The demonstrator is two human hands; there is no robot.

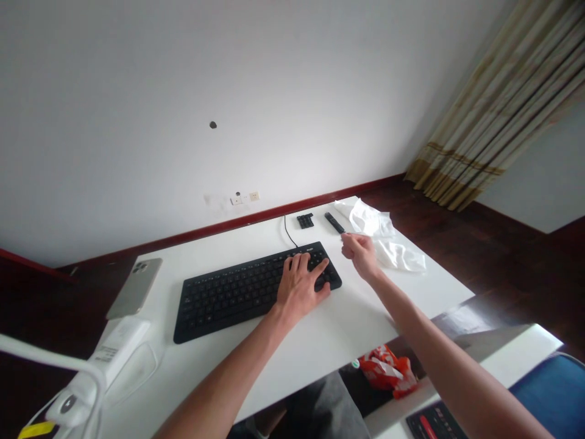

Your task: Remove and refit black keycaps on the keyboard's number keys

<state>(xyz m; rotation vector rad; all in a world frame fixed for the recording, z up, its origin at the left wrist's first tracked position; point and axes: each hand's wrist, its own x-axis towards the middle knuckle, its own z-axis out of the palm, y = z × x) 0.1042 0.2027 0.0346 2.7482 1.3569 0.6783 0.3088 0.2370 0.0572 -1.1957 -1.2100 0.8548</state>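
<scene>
Left hand [299,283] touches keyboard [228,296]; its logo is illegible.

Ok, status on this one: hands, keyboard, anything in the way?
Left hand spread on right end of keyboard. Right hand curled by black stick-like item, grip unclear. Keyboard flat on table; crumpled white plastic near right hand, off keys.

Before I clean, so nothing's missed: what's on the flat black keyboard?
The left hand, fingers spread, on the right end of the keyboard. Keys beneath it can't be seen.
</scene>
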